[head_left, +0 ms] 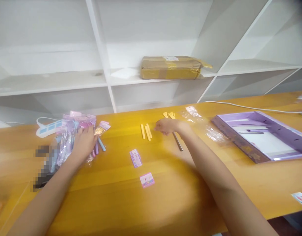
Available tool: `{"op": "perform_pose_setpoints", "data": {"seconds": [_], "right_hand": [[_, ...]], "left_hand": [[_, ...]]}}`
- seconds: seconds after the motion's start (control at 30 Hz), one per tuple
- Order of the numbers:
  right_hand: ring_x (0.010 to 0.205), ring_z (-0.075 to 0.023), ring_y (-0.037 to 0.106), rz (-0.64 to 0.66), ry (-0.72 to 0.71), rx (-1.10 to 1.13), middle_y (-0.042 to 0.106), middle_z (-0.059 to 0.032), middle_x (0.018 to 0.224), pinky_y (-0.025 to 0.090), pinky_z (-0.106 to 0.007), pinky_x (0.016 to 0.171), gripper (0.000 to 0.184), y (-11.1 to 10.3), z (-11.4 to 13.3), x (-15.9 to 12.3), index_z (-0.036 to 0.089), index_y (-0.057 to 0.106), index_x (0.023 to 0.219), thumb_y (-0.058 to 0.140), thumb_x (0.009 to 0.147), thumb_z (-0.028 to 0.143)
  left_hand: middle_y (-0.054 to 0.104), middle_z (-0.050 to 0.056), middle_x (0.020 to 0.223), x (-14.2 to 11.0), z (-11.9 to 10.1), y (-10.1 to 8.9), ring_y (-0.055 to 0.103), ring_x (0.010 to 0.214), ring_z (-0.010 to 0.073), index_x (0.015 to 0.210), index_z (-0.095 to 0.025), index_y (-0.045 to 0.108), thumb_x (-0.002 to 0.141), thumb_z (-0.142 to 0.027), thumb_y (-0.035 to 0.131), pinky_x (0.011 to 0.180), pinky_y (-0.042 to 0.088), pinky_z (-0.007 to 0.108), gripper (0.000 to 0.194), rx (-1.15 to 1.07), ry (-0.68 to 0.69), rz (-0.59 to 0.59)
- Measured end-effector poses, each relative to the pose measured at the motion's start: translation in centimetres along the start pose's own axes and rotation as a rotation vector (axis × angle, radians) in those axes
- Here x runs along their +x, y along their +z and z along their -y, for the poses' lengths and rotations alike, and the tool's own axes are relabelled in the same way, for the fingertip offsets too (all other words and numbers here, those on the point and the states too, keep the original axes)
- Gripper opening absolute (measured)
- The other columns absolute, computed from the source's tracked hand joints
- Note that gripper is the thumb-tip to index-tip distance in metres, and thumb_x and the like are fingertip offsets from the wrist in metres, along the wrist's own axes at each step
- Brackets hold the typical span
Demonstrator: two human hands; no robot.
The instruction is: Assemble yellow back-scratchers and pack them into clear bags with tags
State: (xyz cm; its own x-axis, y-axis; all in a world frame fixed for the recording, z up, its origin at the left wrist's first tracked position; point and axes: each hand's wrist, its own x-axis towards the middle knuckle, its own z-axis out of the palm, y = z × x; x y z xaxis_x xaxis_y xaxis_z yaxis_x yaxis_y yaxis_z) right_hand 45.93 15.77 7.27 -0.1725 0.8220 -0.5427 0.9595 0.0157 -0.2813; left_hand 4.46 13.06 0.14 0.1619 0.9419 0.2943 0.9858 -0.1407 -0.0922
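Note:
My left hand lies over a heap of clear plastic packets, its fingers stretched across them. Pink, purple and blue handles poke out beside it, along with a packet of golden pieces. Curled fingers mark my right hand, low over the table; what they hold, if anything, is hidden. Just left of it lie several yellow sticks. Two yellow hand-shaped scratcher heads show behind it, and a metal rod emerges from under the wrist.
Printed cards lie mid-table. Flat clear wrappers are behind my right forearm. A purple box holding papers and a pen stands right. A blue-white power strip is at left; a taped carton sits on the shelf.

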Motion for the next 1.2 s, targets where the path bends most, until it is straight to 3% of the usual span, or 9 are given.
{"op": "perform_pose_setpoints", "data": {"seconds": [0.13,0.27,0.4,0.5,0.57,0.67,0.77,1.03,1.2], "right_hand": [[0.074,-0.0224,0.071,-0.028,-0.004,-0.059,0.076,-0.0126,0.093,0.048,-0.031,0.069,0.032,-0.2,0.5,-0.9,0.015,0.069,0.114,0.048,0.104,0.038],[0.078,-0.0208,0.069,-0.145,-0.114,-0.13,0.075,-0.0115,0.095,0.042,-0.029,0.066,0.03,-0.1,0.6,-1.5,0.016,0.07,0.103,0.048,0.104,0.036],[0.076,-0.0157,0.064,-0.324,-0.462,-0.009,0.074,-0.007,0.095,0.04,-0.026,0.067,0.029,0.7,2.1,-3.7,0.018,0.069,0.106,0.052,0.105,0.042],[0.075,-0.0137,0.065,-0.289,-0.69,0.177,0.074,-0.0037,0.095,0.042,-0.024,0.069,0.032,2.2,4.5,-6.0,0.019,0.064,0.117,0.057,0.104,0.048],[0.08,-0.0159,0.066,-0.323,-0.723,0.149,0.074,-0.0054,0.1,0.042,-0.024,0.069,0.039,3.6,6.2,-7.1,0.019,0.061,0.119,0.061,0.101,0.053],[0.086,-0.0225,0.069,-0.443,-0.615,-0.114,0.072,-0.0129,0.108,0.041,-0.028,0.067,0.04,5.9,8.2,-7.4,0.015,0.061,0.116,0.058,0.102,0.052],[0.09,-0.0269,0.071,-0.452,-0.538,-0.285,0.07,-0.0172,0.113,0.042,-0.03,0.067,0.036,7.5,9.0,-6.1,0.011,0.062,0.117,0.055,0.104,0.044],[0.091,-0.0277,0.071,-0.523,-0.527,-0.331,0.068,-0.0176,0.112,0.047,-0.033,0.069,0.027,7.9,8.4,-3.1,0.01,0.06,0.119,0.05,0.101,0.028],[0.092,-0.0264,0.07,-0.541,-0.6,-0.285,0.068,-0.016,0.113,0.049,-0.032,0.071,0.031,8.2,8.6,-3.2,0.012,0.058,0.116,0.054,0.101,0.038]], "left_hand": [[0.074,0.021,0.109,0.3,0.6,-1.4,0.067,0.105,0.041,0.12,-0.012,0.065,0.094,-0.034,0.053,0.091,0.05,0.049,0.037,-0.112,-0.019,-0.018],[0.068,0.003,0.067,-0.8,-0.8,-4.7,0.065,0.06,0.0248,0.108,-0.02,0.065,0.096,-0.036,0.051,0.061,0.049,0.035,0.024,-0.595,-0.057,0.222],[0.066,-0.002,0.064,-3.4,-4.9,-6.4,0.058,0.052,0.0185,0.127,-0.024,0.065,0.088,-0.029,0.059,0.051,0.043,0.029,0.04,-1.165,-0.018,0.345],[0.062,-0.004,0.06,-5.5,-9.0,-5.4,0.052,0.047,0.0149,0.139,-0.023,0.062,0.085,-0.027,0.061,0.047,0.038,0.027,0.054,-1.478,-0.123,0.464],[0.056,-0.007,0.055,-6.7,-11.3,-4.1,0.047,0.044,0.0133,0.144,-0.023,0.055,0.085,-0.029,0.062,0.046,0.036,0.026,0.06,-1.636,-0.179,0.554],[0.054,-0.007,0.054,-8.1,-13.4,-2.3,0.046,0.046,0.0116,0.135,-0.02,0.059,0.084,-0.033,0.067,0.048,0.036,0.024,0.053,-1.738,-0.211,0.615],[0.054,-0.007,0.054,-8.6,-13.7,-1.1,0.045,0.047,0.0108,0.127,-0.018,0.061,0.083,-0.032,0.069,0.048,0.034,0.023,0.047,-1.788,-0.241,0.633],[0.055,-0.006,0.056,-7.8,-12.8,0.1,0.045,0.048,0.0092,0.124,-0.014,0.061,0.078,-0.028,0.073,0.05,0.029,0.024,0.05,-1.813,-0.266,0.655],[0.058,-0.006,0.056,-7.8,-12.6,0.4,0.047,0.05,0.0108,0.138,-0.013,0.055,0.082,-0.027,0.071,0.054,0.031,0.025,0.06,-1.837,-0.229,0.678]]}}
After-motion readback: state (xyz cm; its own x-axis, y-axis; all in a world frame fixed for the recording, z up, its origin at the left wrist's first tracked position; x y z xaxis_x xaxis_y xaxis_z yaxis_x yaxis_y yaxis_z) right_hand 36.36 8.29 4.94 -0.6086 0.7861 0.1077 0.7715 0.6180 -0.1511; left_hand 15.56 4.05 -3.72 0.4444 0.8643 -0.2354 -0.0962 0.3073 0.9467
